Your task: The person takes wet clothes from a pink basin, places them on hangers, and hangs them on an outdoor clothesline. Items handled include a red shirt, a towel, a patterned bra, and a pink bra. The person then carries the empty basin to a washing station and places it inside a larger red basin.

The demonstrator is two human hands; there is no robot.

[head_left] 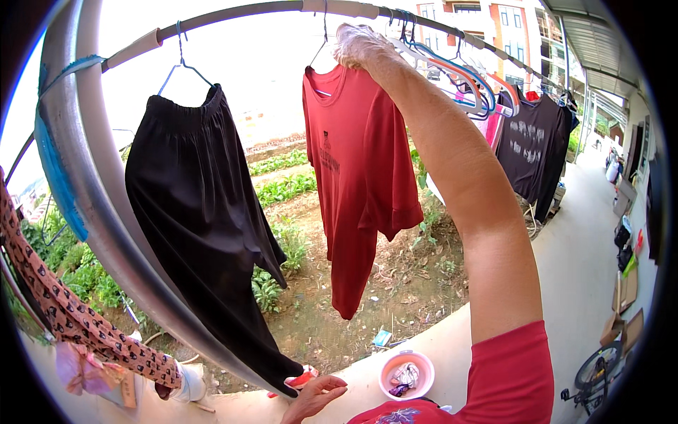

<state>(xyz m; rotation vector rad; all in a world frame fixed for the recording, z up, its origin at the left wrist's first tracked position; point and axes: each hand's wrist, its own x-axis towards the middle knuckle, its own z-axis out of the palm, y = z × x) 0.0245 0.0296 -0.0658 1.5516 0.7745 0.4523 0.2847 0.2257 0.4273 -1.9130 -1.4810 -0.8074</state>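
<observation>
My right hand (pixel 360 48) is raised to the pole (pixel 254 10), its fingers curled at the shoulder of a red T-shirt (pixel 353 162), covering that end of its hanger (pixel 324 42). Glare washes out the fingertips. The shirt hangs below the pole, with a dark print on its chest. Low in front of me, my left hand (pixel 316 400) is open with nothing in it, fingers stretched out near the hem of black trousers (pixel 198 177). Those trousers hang by the waistband from another hanger (pixel 182 63) to the left.
Several empty hangers (pixel 452 71) and a dark printed shirt (pixel 530 134) hang farther right. A pink basin (pixel 406 355) with small laundry stands on the ledge. A metal post (pixel 92 191) and patterned trousers (pixel 78 311) are at left; a bicycle (pixel 597 371) stands at right.
</observation>
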